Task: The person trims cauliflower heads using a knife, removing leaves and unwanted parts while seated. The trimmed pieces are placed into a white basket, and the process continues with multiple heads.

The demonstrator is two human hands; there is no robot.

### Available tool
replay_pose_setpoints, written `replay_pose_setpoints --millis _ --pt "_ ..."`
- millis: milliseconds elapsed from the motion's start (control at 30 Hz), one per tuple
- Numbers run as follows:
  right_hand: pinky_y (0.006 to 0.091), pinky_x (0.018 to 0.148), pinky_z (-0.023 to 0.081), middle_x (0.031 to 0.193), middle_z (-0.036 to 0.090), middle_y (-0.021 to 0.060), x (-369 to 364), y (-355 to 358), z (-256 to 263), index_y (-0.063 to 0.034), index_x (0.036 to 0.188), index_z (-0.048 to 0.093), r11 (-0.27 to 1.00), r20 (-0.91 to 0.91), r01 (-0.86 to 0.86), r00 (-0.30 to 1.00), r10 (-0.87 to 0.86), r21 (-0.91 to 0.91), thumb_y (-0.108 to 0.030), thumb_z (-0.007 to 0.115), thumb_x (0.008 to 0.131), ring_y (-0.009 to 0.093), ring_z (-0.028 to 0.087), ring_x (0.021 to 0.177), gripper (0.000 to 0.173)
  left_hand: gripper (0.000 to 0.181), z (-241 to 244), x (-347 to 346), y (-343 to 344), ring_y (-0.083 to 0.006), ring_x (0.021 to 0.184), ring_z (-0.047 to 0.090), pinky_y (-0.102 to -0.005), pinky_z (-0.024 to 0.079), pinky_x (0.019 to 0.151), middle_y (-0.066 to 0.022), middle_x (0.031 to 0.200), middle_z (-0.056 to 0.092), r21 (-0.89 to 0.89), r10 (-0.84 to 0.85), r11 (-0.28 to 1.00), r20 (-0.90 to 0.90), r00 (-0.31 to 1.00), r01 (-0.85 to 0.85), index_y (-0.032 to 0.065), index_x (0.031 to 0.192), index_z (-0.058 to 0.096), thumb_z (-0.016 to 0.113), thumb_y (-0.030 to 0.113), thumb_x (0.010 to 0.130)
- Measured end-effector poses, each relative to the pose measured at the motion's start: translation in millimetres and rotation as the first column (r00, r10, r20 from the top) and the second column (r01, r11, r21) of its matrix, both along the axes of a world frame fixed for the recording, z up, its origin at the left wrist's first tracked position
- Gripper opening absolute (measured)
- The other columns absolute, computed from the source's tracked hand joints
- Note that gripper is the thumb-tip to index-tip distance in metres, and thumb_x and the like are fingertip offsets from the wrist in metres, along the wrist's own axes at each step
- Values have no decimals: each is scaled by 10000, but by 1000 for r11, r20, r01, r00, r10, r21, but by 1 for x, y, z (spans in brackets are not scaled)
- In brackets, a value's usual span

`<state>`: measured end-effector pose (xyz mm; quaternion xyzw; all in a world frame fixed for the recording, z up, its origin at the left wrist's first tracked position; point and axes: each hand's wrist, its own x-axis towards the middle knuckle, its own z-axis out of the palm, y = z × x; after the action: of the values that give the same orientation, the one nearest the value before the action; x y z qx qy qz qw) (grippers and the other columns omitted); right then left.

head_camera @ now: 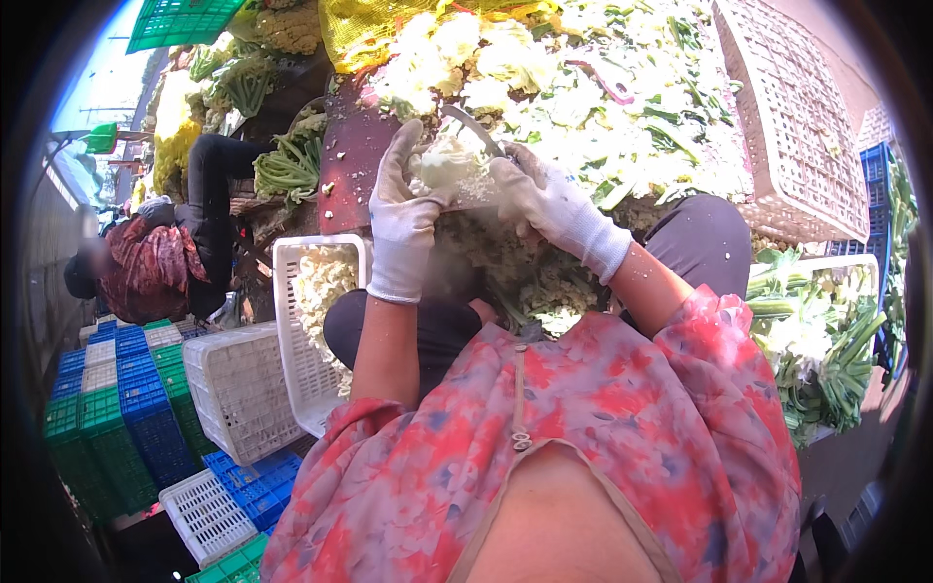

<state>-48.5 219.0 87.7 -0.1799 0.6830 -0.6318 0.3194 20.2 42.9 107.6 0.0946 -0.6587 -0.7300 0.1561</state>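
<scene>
Both my hands wear white knit gloves with soiled palms. My left hand (402,208) grips a trimmed piece of cauliflower (444,162) over the near edge of a dark red board (347,164). Shut around a knife's handle, my right hand (548,195) is just right of the cauliflower. The knife's curved metal blade (470,125) points up and left, above the piece; whether it touches cannot be told. Cut cauliflower heads (466,55) lie beyond my hands, and leaf and stalk trimmings (656,95) spread across the work surface to the right.
A white crate (284,321) of cut florets stands left of my knee. Another crate (864,260) holds leaves at right, near a pale upright crate (798,124). A yellow mesh bag (357,33) lies at the back. A person (157,255) sits at left, above stacked crates (135,386).
</scene>
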Motion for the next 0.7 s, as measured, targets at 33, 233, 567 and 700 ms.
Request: replay_pose_setpoints --millis 33,233,567,700 --pt "312 522 477 683 587 98 2 2 3 -7 1318 453 997 94 -42 994 47 -61 -408 463 977 171 558 542 527 732 -6 2 5 -174 1237 457 -283 444 976 -120 1408 417 3 -40 999 21 999 40 -19 1409 359 572 -170 725" --pt "395 728 511 953 632 209 -5 -2 -30 -17 1371 409 1000 -471 -9 882 6 -3 -371 506 953 321 632 786 556 498 -18 9 7 -223 1174 536 -369 445 999 -130 1306 532 721 -100 690 3 995 67 -3 1369 425 543 3 885" --pt "472 848 475 1120 592 298 12 -5 -30 60 1441 232 995 -770 18 634 65 99 -341 477 952 451 605 952 679 373 -29 0 -4 -182 1029 611 -298 512 895 -127 1208 590 471 -59 877 -79 995 89 -16 1331 449 491 102 979" --pt "464 798 493 960 652 259 14 -10 -8 52 1463 159 898 -605 -30 730 319 438 -316 479 939 423 644 838 715 383 -33 7 2 -155 1003 610 -263 504 875 -119 1199 596 497 -36 865 -75 997 68 -22 1346 436 476 75 978"
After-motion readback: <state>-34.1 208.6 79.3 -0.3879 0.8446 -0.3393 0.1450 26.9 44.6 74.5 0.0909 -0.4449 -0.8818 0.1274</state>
